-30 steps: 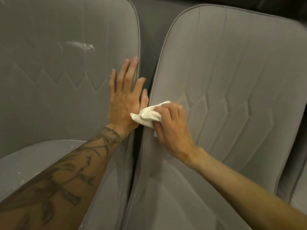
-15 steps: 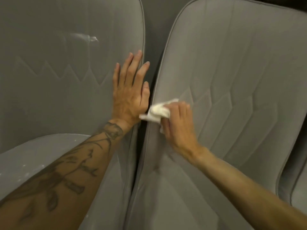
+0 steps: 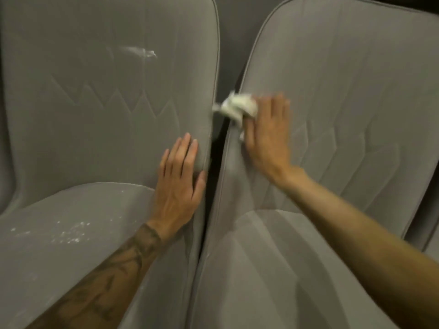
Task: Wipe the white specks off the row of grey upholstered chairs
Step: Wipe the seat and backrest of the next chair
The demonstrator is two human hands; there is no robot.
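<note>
Two grey upholstered chairs stand side by side. My left hand (image 3: pixel 178 184) lies flat with straight fingers on the right edge of the left chair's backrest (image 3: pixel 99 91). My right hand (image 3: pixel 267 136) holds a crumpled white cloth (image 3: pixel 237 106) against the left edge of the right chair's backrest (image 3: pixel 344 96); the hand is blurred. White specks (image 3: pixel 71 233) are scattered on the left chair's seat (image 3: pixel 47 269). A white smear (image 3: pixel 140 53) marks the left backrest higher up.
A narrow dark gap (image 3: pixel 215 167) runs between the two chairs. The right chair's seat (image 3: pixel 273 269) lies below my right forearm. Part of a third chair (image 3: pixel 433 243) shows at the far right edge.
My right hand has slid the cloth upward along the right chair's left edge. My left hand has stayed flat on the left backrest's edge. The view has tilted down, showing the speckled seat.
</note>
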